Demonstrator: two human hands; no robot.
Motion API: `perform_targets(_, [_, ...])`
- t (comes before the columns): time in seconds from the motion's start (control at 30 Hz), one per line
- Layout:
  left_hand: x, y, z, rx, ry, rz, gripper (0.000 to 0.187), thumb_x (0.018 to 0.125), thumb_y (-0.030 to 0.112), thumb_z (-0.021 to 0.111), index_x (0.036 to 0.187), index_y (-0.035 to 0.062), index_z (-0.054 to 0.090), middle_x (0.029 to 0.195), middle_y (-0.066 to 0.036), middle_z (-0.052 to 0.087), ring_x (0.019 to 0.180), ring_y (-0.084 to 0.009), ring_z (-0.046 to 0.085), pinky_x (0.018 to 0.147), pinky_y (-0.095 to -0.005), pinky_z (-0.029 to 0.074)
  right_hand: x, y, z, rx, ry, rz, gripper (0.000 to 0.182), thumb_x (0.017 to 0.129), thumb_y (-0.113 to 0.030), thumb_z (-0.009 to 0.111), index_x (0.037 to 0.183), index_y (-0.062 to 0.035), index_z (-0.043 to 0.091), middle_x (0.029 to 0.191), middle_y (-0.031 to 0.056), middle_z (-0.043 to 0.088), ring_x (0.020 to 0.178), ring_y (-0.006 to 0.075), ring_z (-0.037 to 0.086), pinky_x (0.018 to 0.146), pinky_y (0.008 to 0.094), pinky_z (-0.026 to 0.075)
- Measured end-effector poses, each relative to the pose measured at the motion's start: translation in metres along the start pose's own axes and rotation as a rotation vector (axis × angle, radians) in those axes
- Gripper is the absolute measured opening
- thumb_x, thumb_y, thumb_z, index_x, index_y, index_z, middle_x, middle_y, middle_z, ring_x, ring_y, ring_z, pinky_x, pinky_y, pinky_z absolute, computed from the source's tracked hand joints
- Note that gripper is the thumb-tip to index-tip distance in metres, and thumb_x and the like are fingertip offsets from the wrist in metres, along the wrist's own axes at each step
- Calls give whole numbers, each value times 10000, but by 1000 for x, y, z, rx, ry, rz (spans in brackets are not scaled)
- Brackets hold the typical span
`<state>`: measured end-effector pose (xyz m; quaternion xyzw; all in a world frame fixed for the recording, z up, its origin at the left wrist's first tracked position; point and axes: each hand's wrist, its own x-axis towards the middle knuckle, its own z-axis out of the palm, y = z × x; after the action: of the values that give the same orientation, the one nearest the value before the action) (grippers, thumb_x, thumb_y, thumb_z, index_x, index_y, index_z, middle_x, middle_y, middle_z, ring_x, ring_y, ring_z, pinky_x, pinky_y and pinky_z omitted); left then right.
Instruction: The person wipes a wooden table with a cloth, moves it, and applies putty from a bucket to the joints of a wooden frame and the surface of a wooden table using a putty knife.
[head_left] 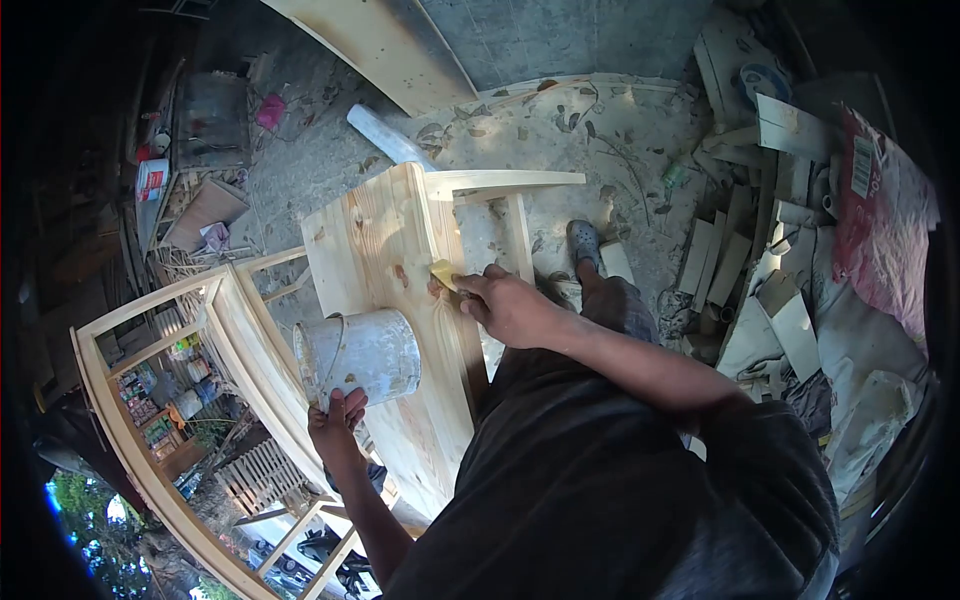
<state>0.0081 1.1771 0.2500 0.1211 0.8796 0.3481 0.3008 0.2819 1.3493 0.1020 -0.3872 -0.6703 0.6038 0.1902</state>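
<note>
My left hand (338, 420) grips a whitish, stained bucket (375, 355) at its lower left edge, with the fingers against its wall. The bucket is tilted over a pale pine wood panel (400, 240) that has dark knots; a thin wire handle arcs across the bucket. In my right hand (510, 310), thumb and fingers are closed on a small yellow flat piece (445, 272), whose exact kind I cannot tell. Its tip lies right at the panel's edge, by a brownish knot.
Left of the panel stands a pale wooden frame (240, 310). A wooden rail (505, 180) sticks out at the panel's far end. Wood offcuts (730, 260) and a red-and-white sack (880, 220) are piled on the right. A white tube (385, 135) lies on the leaf-strewn floor.
</note>
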Motion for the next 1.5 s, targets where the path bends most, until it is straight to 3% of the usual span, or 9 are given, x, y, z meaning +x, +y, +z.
perform_targets(0.1, [10,-6,0,-21,-10,-1,283,1042,295,695,1096,39,589,980,-157,802,873,-234,780,797,-334,584,-14,-15,5,-78,-259,19,408,1012,-172,616,1379,7,614,1146,341,639,986,504,681,931,534,555])
perform_targets(0.23, [12,-16,-1,-47,-24,-2,307,1041,298,696,1145,28,594,989,-156,802,874,-241,782,804,-344,589,0,-24,-6,8,64,79,415,1009,-168,620,1375,26,597,1124,338,642,1014,508,673,949,539,544])
perform_targets(0.9, [21,-35,3,-68,-71,-78,384,1056,315,668,1280,20,569,1029,-165,796,901,-262,785,825,-363,598,-4,-10,-14,-83,-258,-24,390,995,-199,621,1305,39,635,1129,307,676,1078,488,663,973,530,522])
perform_targets(1.0, [21,-35,2,-53,-67,-75,405,1057,317,665,1306,17,557,1024,-163,795,894,-262,786,814,-365,600,-17,-23,-2,-79,-61,92,428,996,-173,653,1368,34,612,1163,275,670,1069,465,671,971,500,536])
perform_targets(1.17, [25,-38,2,-58,-61,-67,414,1062,310,658,1315,4,540,1018,-175,793,886,-268,787,807,-371,604,-27,-5,-1,-73,-415,1,425,1025,-203,636,1379,32,609,1162,269,666,1067,442,678,985,503,524])
perform_targets(1.27, [18,-35,4,-27,-43,-75,420,1063,316,658,1293,-14,536,1015,-185,791,879,-278,787,806,-374,611,-14,-13,-2,-1,-39,38,349,990,-181,636,1284,5,651,1095,279,672,1069,465,661,977,506,528])
perform_targets(1.4, [23,-32,5,-13,-67,-47,446,1061,346,664,1242,-38,526,1003,-200,787,855,-292,788,776,-364,622,-17,-15,-19,-102,-542,-26,377,994,-182,610,1324,-5,653,1054,306,703,1048,435,683,965,497,531])
perform_targets(1.43, [23,-34,2,-4,-86,-46,456,1060,356,666,1229,-43,523,1000,-205,786,848,-294,788,764,-361,624,-14,-8,-27,30,-686,160,376,984,-162,598,1320,-2,651,1033,316,710,1033,430,690,943,509,541])
perform_targets(1.5, [21,-31,1,91,-90,-48,462,1062,367,661,1210,-47,520,994,-216,783,833,-290,788,744,-355,625,-1,25,-30,-183,-261,-47,417,983,-129,582,1391,-56,626,1110,276,692,979,435,703,903,501,564])
